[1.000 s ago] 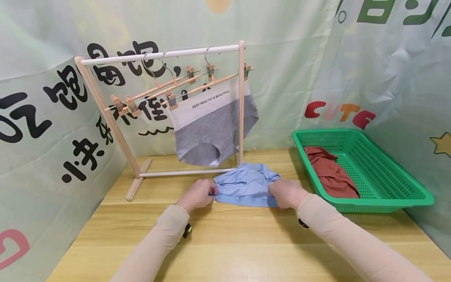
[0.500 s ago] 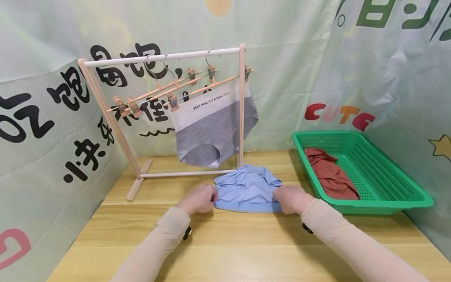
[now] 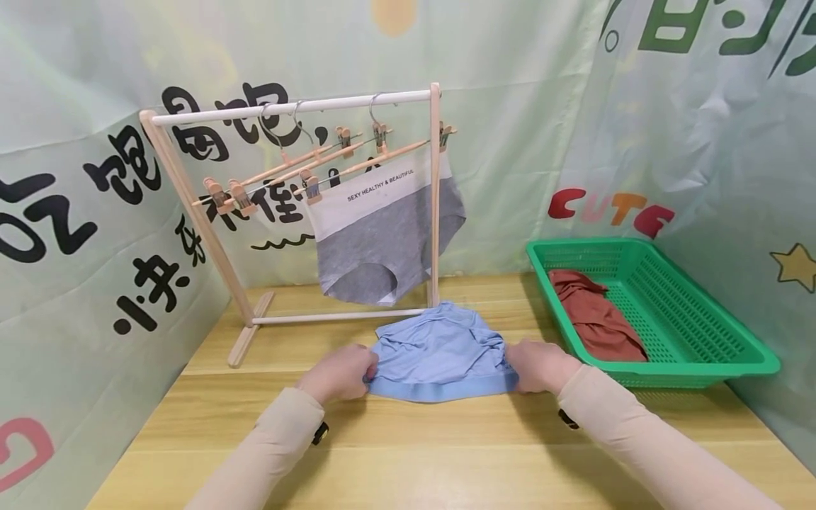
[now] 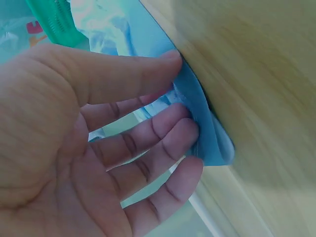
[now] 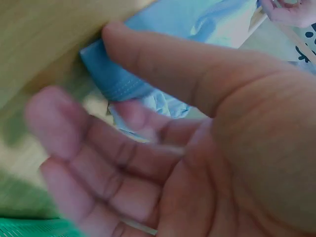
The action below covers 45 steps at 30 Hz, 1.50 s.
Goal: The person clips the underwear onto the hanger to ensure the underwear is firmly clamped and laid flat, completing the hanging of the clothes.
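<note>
A pair of light blue underpants lies on the wooden table, waistband toward me and cloth wrinkled behind it. At the waistband's left end my left hand pinches the band between thumb and forefinger. In the left wrist view the other fingers of the left hand bend loosely beside the folded band. My right hand pinches the opposite end. The right wrist view has the right hand's thumb over the band's corner, the lower fingers slightly spread and blurred.
Behind stands a wooden rack with several clip hangers. Grey-and-white underpants hang from one hanger. At the right, a green basket holds a rust-red cloth. Printed curtains close off the back and sides.
The blue underpants have come nearer to me, and their waistband is spread wider. My left hand has moved left and nearer, my right hand slightly right and nearer.
</note>
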Available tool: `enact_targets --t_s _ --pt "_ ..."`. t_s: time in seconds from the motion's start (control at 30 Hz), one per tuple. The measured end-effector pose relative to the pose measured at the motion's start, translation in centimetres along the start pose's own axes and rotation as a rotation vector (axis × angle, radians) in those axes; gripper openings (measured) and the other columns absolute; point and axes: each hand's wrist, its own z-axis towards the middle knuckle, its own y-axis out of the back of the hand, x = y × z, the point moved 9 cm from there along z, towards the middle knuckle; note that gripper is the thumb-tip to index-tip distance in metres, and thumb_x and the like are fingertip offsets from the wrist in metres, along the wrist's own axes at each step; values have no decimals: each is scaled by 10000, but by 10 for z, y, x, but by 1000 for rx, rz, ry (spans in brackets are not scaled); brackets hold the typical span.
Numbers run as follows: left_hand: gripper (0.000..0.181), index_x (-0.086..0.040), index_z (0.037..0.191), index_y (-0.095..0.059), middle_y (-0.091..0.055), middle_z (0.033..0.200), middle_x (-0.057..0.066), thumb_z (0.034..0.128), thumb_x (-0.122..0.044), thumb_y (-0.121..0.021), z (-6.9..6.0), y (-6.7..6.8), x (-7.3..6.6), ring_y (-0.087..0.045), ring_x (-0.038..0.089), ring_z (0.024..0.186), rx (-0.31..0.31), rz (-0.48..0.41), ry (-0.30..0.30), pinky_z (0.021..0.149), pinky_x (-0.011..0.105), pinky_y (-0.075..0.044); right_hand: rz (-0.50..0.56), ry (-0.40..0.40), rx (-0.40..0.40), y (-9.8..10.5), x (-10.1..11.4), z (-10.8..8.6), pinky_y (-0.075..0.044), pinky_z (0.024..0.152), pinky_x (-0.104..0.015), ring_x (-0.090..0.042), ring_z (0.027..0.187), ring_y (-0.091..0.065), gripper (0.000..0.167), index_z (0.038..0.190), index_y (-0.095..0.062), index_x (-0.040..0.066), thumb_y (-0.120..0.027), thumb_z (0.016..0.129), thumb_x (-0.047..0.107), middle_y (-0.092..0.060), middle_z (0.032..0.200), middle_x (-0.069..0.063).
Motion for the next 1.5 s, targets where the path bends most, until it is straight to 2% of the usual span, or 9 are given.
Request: enact_targets --t_s 0.13,0.4,0.57,0.67,0.77,0.87,1.1,1.23,1.5 --pt "242 -118 942 -694 -661 968 34 769 -9 -824 -1 0 4 -638 220 885 -4 12 31 807 455 -583 59 85 9 -4 6 5 -564 698 -434 -237 763 -641 363 1056 -618 35 -864 788 38 -681 855 -92" --pt "208 -91 833 -676 -652 865 43 742 73 -768 3 3 5 -614 225 828 -55 -20 26 771 459 -572 216 215 14 -5 13 7 -426 666 -318 -166 715 -489 331 995 -528 119 -755 837 -63 -530 779 0" --pt "213 -87 799 -651 -607 826 30 725 81 -759 7 1 5 -568 205 791 -60 -25 11 728 428 -541 354 266 -51 24 9 6 -427 628 -268 -97 653 -455 361 1156 -496 146 -711 917 -19 -459 726 52" --pt "205 -81 765 -624 -546 803 26 714 94 -717 8 -2 8 -501 193 770 -43 -31 22 691 388 -480 404 326 -117 49 6 4 -416 596 -247 -56 574 -437 256 1123 -555 159 -648 965 -20 -440 659 90" --pt "193 -81 779 -611 -523 816 25 722 86 -691 8 -6 10 -473 189 773 -28 -25 26 690 374 -453 471 370 -132 65 3 3 -443 588 -244 -41 562 -513 167 1059 -657 148 -628 994 -4 -532 651 103" --pt "189 -77 839 -619 -537 830 27 746 57 -714 7 -8 10 -490 192 784 -40 -16 6 706 392 -480 549 352 -123 69 -4 5 -470 572 -248 -74 581 -597 157 1055 -716 138 -635 1006 12 -622 660 72" --pt "271 -107 879 -576 -517 794 -6 753 8 -787 3 -4 7 -493 174 760 -111 8 -83 679 354 -453 644 262 -201 75 -21 9 -532 588 -258 -153 643 -680 183 1068 -817 146 -682 995 45 -733 745 41" --pt "265 -109 879 -600 -569 838 17 730 50 -751 -2 -1 5 -511 163 775 -90 -16 -120 697 332 -468 678 210 -207 79 -29 10 -613 669 -293 -137 718 -753 145 1067 -842 108 -722 988 87 -817 862 -8" --pt "438 -128 996 -643 -594 958 36 678 172 -644 -7 -2 11 -571 206 861 0 -24 -28 757 398 -527 699 183 -187 82 -38 10 -643 814 -258 -170 965 -816 233 1160 -826 64 -831 940 140 -841 1043 -89"
